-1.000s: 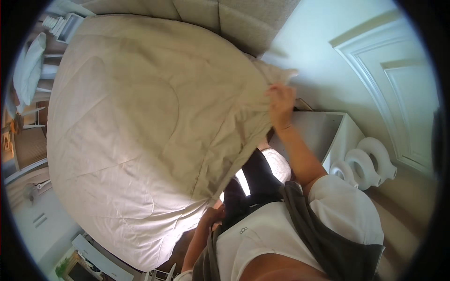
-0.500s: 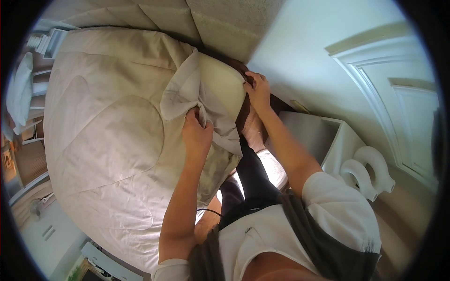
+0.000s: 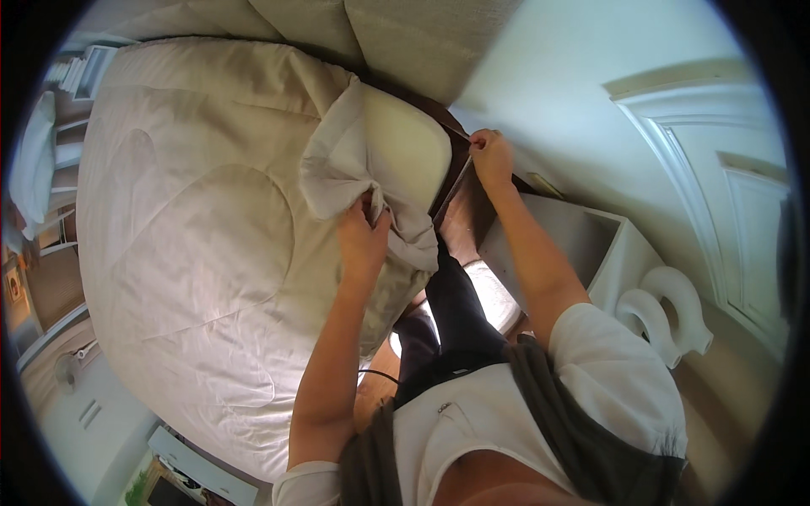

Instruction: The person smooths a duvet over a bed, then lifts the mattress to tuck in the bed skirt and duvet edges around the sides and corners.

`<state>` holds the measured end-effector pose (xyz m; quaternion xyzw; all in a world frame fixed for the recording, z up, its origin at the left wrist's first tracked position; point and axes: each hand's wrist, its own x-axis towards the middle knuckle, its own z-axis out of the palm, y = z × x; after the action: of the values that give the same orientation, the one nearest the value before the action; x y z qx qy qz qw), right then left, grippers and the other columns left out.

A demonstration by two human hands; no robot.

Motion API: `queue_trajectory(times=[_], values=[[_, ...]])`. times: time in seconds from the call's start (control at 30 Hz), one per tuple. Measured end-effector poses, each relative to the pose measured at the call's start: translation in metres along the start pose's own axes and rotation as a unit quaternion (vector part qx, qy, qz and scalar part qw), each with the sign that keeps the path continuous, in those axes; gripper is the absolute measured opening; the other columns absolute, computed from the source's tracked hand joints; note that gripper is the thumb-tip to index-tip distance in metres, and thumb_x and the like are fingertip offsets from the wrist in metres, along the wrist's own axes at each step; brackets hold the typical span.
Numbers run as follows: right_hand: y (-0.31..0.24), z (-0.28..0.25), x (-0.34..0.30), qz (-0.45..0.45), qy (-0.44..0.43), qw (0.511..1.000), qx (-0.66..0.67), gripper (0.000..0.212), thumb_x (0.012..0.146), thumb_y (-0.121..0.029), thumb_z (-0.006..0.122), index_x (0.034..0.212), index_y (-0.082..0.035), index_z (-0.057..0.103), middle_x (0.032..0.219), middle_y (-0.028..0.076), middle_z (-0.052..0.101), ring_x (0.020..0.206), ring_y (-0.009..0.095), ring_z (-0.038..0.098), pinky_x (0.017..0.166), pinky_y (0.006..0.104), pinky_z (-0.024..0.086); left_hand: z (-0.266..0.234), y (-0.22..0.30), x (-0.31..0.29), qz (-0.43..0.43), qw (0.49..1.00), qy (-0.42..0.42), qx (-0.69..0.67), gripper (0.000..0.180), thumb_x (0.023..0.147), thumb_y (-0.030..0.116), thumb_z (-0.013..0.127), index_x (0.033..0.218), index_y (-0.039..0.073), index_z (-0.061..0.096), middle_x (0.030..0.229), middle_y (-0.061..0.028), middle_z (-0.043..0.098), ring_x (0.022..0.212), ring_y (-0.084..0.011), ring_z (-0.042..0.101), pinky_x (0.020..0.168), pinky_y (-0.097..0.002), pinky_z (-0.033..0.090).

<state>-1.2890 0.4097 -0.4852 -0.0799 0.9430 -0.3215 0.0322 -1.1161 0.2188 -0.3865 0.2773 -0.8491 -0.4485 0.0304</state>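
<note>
A beige quilted comforter (image 3: 186, 219) covers most of the bed, and its corner is folded back to show a paler underside (image 3: 333, 173). My left hand (image 3: 363, 244) is closed on the folded part of the comforter, gathering it into creases. Beyond the fold, the cream mattress corner (image 3: 409, 139) lies bare. My right hand (image 3: 491, 158) pinches the edge of a dark brown fabric (image 3: 456, 156) and holds it out from the mattress side. A gap shows between that fabric and the mattress.
A padded headboard (image 3: 405, 42) rises behind the bed, meeting a white wall (image 3: 540, 93). On my right stand a white bedside cabinet (image 3: 624, 261) and a white looped ornament (image 3: 666, 312). A panelled door (image 3: 717, 169) is farther right. Chairs (image 3: 72, 160) are at the far left.
My right hand has moved right, away from the mattress, drawing the brown fabric outward. My left hand has shifted slightly right, still on the comforter.
</note>
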Motion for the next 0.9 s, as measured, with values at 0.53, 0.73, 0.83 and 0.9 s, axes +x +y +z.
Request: queue_trajectory(times=[0.53,0.73,0.83,0.9], values=[[-0.136,-0.175,0.01,-0.163,-0.106,0.978,-0.075,0.029,0.069,0.002,0.05,0.092,-0.008,0.065,0.089,0.011,0.061,0.085,0.028,0.058,0.076,0.0365,0.045,0.098,0.133,-0.021,0.255,0.904,-0.131,-0.318,0.04,0.078,-0.01,0.048,0.115,0.003,0.051,0.111,-0.016,0.052,0.099,-0.0272,0.055,0.081,-0.0338,0.046],[-0.057,-0.108,0.038,-0.121,-0.066,0.974,-0.179,0.025,0.077,-0.003,0.046,0.088,-0.012,0.067,0.088,0.014,0.06,0.085,0.032,0.058,0.075,0.0396,0.046,0.113,0.092,-0.043,0.176,0.864,-0.307,-0.358,0.043,0.083,-0.003,0.05,0.124,0.004,0.044,0.112,-0.0103,0.055,0.096,-0.0184,0.057,0.076,-0.0299,0.047],[-0.017,-0.075,0.037,-0.11,-0.085,0.968,-0.211,0.026,0.081,-0.008,0.046,0.096,-0.017,0.065,0.095,0.012,0.059,0.085,0.032,0.059,0.075,0.0418,0.046,0.086,0.022,-0.095,-0.098,0.798,-0.409,-0.432,0.04,0.087,0.009,0.052,0.126,0.005,0.043,0.116,-0.0074,0.053,0.096,-0.0144,0.056,0.078,-0.0297,0.047],[-0.015,-0.061,0.033,-0.097,-0.111,0.952,-0.266,0.027,0.081,-0.01,0.047,0.101,-0.019,0.062,0.1,0.012,0.058,0.089,0.031,0.058,0.076,0.043,0.046,0.048,-0.019,-0.128,-0.188,0.786,-0.429,-0.404,0.044,0.086,0.011,0.053,0.129,0.006,0.04,0.12,-0.0089,0.049,0.096,-0.0165,0.056,0.081,-0.0299,0.047]])
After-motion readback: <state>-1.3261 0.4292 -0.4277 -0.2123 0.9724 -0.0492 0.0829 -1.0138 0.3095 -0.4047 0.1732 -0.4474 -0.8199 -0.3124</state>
